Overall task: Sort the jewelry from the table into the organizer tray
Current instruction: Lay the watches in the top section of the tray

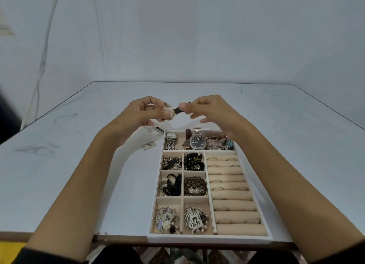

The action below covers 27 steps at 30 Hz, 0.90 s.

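The small gold-cased watch [174, 112] with a dark strap is held in the air just beyond the far end of the organizer tray [207, 237], between both hands. The left hand [142, 113] curls its fingers round the case. The right hand [209, 109] pinches the strap between thumb and forefinger, its other fingers loosely spread.

The step in hand looks like straightening this watch before it is stowed. The next move would be to lower it into the tray's far compartment, where room is tight.

That compartment already holds three watches: a silver bracelet watch [170, 140], a brown-strapped watch [187, 136] and a steel dark-dial watch [198, 140]. Bangles and bead bracelets [219, 142] are heaped at its right end.

Nearer, all six square compartments are filled. The rings in the ring rolls [233, 204] are too fine to count.

Two small loose pieces [149, 145] lie on the table [79, 165] just left of the tray's far corner, so the sorting seems nearly finished.
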Each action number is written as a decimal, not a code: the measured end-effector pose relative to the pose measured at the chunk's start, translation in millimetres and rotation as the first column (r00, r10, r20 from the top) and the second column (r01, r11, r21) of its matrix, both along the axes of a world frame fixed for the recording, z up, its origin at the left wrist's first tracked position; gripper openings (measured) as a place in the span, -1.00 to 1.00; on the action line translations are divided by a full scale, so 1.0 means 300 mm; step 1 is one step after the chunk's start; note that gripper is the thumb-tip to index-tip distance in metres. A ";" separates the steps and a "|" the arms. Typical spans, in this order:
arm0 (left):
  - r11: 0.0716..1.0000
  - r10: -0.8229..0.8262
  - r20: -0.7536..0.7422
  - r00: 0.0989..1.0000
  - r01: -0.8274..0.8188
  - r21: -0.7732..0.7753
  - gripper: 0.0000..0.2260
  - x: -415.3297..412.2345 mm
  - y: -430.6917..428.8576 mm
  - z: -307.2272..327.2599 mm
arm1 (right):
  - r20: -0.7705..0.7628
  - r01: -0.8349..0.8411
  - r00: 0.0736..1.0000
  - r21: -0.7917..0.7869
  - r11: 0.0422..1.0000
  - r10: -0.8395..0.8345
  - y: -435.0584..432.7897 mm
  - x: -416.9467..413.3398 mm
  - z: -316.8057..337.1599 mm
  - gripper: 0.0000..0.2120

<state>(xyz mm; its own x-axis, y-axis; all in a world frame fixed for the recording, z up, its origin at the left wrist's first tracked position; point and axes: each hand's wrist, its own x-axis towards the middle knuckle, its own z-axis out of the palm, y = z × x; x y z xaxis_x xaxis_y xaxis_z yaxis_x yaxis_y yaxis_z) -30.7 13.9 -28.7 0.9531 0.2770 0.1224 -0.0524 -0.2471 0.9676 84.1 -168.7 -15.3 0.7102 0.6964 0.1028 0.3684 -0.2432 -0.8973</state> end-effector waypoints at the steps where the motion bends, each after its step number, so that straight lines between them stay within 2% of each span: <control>1: 0.999 -0.015 -0.018 1.000 0.015 0.038 -0.69 0.000 -0.005 -0.001 | -0.016 0.016 1.000 0.042 0.999 -0.015 0.002 0.001 -0.003 -0.61; 4: 0.992 -0.072 -0.071 0.995 0.079 0.103 -0.76 0.002 -0.021 -0.007 | -0.025 0.030 0.999 0.087 0.996 -0.028 0.014 -0.004 -0.014 -0.62; 9: 0.974 -0.096 -0.154 0.983 0.125 0.189 -0.75 -0.008 -0.020 -0.011 | 0.001 -0.051 0.999 -0.071 0.996 0.051 0.013 -0.007 -0.022 -0.68; 14: 0.931 -0.070 -0.240 0.968 0.150 0.333 -0.76 -0.012 -0.005 -0.028 | -0.009 -0.095 0.995 -0.180 0.979 0.095 0.016 0.003 -0.042 -0.55; 20: 0.922 -0.065 -0.285 0.956 0.167 0.349 -0.81 -0.012 0.002 -0.028 | 0.008 -0.105 0.994 -0.207 0.973 0.109 0.020 -0.002 -0.044 -0.65; 27: 0.925 -0.114 -0.281 0.953 0.205 0.320 -0.75 -0.012 0.008 -0.031 | 0.271 -0.057 0.953 -0.271 0.961 0.133 0.036 -0.002 -0.052 -0.71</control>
<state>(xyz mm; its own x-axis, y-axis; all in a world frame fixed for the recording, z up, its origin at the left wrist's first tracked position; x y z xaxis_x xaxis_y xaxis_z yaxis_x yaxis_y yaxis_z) -34.1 16.4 -38.1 0.9923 0.1030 -0.0686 0.1156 -0.5730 0.8113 83.4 -158.1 -30.8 0.6070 0.7885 0.0991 0.6312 -0.4026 -0.6630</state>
